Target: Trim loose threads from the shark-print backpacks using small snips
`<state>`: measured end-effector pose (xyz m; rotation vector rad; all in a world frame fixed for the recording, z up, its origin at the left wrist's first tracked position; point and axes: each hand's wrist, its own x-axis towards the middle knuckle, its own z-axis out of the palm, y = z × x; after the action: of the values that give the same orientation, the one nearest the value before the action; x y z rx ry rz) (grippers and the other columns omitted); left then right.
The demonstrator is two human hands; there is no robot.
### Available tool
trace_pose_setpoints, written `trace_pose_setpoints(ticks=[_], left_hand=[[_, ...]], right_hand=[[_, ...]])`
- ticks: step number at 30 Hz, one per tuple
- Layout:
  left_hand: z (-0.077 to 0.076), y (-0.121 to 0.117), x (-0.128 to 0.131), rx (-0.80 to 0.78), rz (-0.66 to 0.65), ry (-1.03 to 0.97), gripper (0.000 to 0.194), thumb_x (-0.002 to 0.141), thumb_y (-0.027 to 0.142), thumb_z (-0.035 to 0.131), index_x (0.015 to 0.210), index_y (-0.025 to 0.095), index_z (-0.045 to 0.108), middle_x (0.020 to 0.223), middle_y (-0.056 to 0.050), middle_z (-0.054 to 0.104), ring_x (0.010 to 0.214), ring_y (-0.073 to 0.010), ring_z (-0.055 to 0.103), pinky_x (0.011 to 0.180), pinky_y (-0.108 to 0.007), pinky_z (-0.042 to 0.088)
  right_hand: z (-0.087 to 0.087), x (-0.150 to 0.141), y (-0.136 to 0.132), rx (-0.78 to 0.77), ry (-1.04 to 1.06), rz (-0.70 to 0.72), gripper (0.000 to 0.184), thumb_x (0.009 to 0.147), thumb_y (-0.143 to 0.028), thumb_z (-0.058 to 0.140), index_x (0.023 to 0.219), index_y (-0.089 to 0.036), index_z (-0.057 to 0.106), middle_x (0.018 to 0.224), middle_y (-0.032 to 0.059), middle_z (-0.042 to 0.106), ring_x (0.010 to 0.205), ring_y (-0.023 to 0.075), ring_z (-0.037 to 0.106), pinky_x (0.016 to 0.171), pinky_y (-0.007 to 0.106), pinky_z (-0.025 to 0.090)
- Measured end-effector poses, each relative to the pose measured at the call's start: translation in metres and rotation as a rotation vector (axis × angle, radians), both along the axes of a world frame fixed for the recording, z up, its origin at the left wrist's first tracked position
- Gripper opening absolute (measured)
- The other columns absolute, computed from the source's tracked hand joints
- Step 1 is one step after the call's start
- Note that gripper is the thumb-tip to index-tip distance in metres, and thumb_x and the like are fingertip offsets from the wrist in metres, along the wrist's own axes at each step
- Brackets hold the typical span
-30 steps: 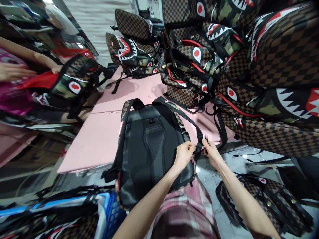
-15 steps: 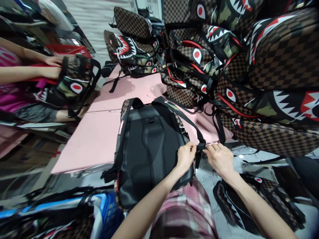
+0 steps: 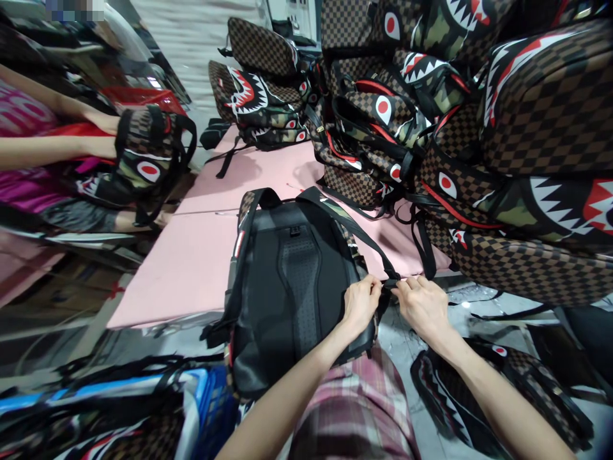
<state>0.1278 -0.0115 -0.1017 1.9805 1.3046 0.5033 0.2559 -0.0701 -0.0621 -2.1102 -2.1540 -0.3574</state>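
A backpack [image 3: 261, 294] lies with its black padded back facing up, partly on the pink table and partly over my lap. Its right shoulder strap [image 3: 368, 243] runs down to a black buckle area at the table's front edge. My left hand [image 3: 363, 303] pinches the black strap there from the left. Close beside it, my right hand [image 3: 422, 306] is closed on the same strap from the right. The fingertips cover most of the buckle, so its details are hidden. The other shoulder strap [image 3: 230, 300] hangs along the backpack's left side.
Checkered shark-face backpacks [image 3: 541, 102] are piled at the right and back of the pink table [image 3: 177, 262]. More lie on the floor [image 3: 502, 390] at lower right and in a blue crate [image 3: 205, 402] at lower left. Another person's hands [image 3: 103, 137] hold a backpack at left.
The view has shifted slightly. Both hands stay at the strap; the buckle piece between them has turned and is now more covered by the fingers. The other person's hands moved slightly on their backpack.
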Motion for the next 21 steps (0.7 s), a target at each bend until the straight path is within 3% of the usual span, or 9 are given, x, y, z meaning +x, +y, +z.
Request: trace_pose_setpoints(ticks=[3,5,7,9,10,12,16,19,21], left_hand=[[0.014,-0.002,-0.025,0.138,-0.164,0.015,0.03,0.087,0.03,0.042,0.078,0.024,0.07,0.121,-0.002,0.059,0.118,-0.0222,0.046,0.093,-0.038,0.04],[0.027,0.001,-0.061,0.249,-0.201,0.023,0.032,0.087,0.031,0.042,0.073,0.025,0.07,0.129,0.001,0.053,0.123,-0.0231,0.041,0.099,-0.042,0.036],[0.039,0.008,-0.106,0.404,-0.014,0.042,0.03,0.087,0.029,0.041,0.081,0.024,0.07,0.125,-0.003,0.055,0.118,-0.0214,0.046,0.101,-0.041,0.036],[0.049,0.017,-0.153,0.596,0.327,0.169,0.028,0.086,0.033,0.045,0.1,0.019,0.065,0.13,-0.01,0.05,0.122,-0.0269,0.041,0.103,-0.048,0.031],[0.052,0.021,-0.175,0.604,0.502,0.27,0.037,0.085,0.035,0.046,0.114,0.015,0.057,0.136,-0.014,0.043,0.125,-0.0314,0.036,0.102,-0.052,0.031],[0.052,0.027,-0.212,0.478,0.682,0.453,0.057,0.084,0.042,0.045,0.13,0.008,0.041,0.139,-0.022,0.035,0.124,-0.0401,0.036,0.094,-0.059,0.035],[0.025,0.035,-0.267,0.139,0.773,0.551,0.074,0.081,0.05,0.042,0.138,0.006,0.026,0.132,-0.025,0.043,0.115,-0.044,0.045,0.089,-0.061,0.037],[-0.009,0.044,-0.29,-0.011,0.783,0.291,0.072,0.075,0.045,0.046,0.131,0.001,0.036,0.126,-0.024,0.05,0.119,-0.0355,0.045,0.096,-0.047,0.039],[-0.028,0.047,-0.295,-0.099,0.736,0.056,0.063,0.074,0.047,0.045,0.12,0.004,0.048,0.115,-0.018,0.059,0.112,-0.0274,0.053,0.092,-0.036,0.044]], right_hand=[[-0.004,0.027,-0.003,-0.018,0.411,-0.043,0.02,0.084,-0.034,0.054,0.089,-0.018,0.064,0.085,0.0062,0.066,0.078,0.0198,0.058,0.066,0.029,0.037],[-0.015,0.049,0.001,0.034,0.835,-0.15,0.034,0.077,-0.044,0.06,0.098,-0.018,0.063,0.089,0.0056,0.066,0.076,0.0183,0.058,0.067,0.028,0.04],[-0.033,0.064,0.012,0.125,1.185,-0.338,0.047,0.068,-0.052,0.062,0.096,-0.014,0.064,0.085,0.0068,0.066,0.074,0.0181,0.057,0.066,0.028,0.042],[-0.053,0.065,0.03,0.143,1.359,-0.457,0.051,0.065,-0.056,0.061,0.088,-0.011,0.065,0.078,0.0077,0.065,0.072,0.0186,0.056,0.062,0.028,0.042],[-0.062,0.061,0.039,0.099,1.401,-0.455,0.051,0.064,-0.057,0.061,0.083,-0.01,0.066,0.073,0.0077,0.064,0.071,0.0187,0.055,0.061,0.028,0.041],[-0.072,0.045,0.057,-0.036,1.449,-0.375,0.047,0.062,-0.056,0.062,0.073,-0.011,0.066,0.065,0.0066,0.061,0.065,0.018,0.054,0.056,0.027,0.04],[-0.056,0.006,0.065,-0.254,1.519,-0.187,0.038,0.06,-0.049,0.066,0.063,-0.012,0.062,0.057,0.0022,0.056,0.055,0.0142,0.049,0.051,0.025,0.036],[-0.035,-0.028,0.047,-0.353,1.49,-0.026,0.027,0.066,-0.04,0.065,0.073,-0.014,0.06,0.061,-0.0018,0.055,0.057,0.0121,0.048,0.054,0.023,0.034],[-0.031,-0.056,0.032,-0.454,1.341,0.067,0.015,0.071,-0.031,0.061,0.074,-0.017,0.056,0.059,-0.0045,0.052,0.057,0.0113,0.048,0.054,0.021,0.031]])
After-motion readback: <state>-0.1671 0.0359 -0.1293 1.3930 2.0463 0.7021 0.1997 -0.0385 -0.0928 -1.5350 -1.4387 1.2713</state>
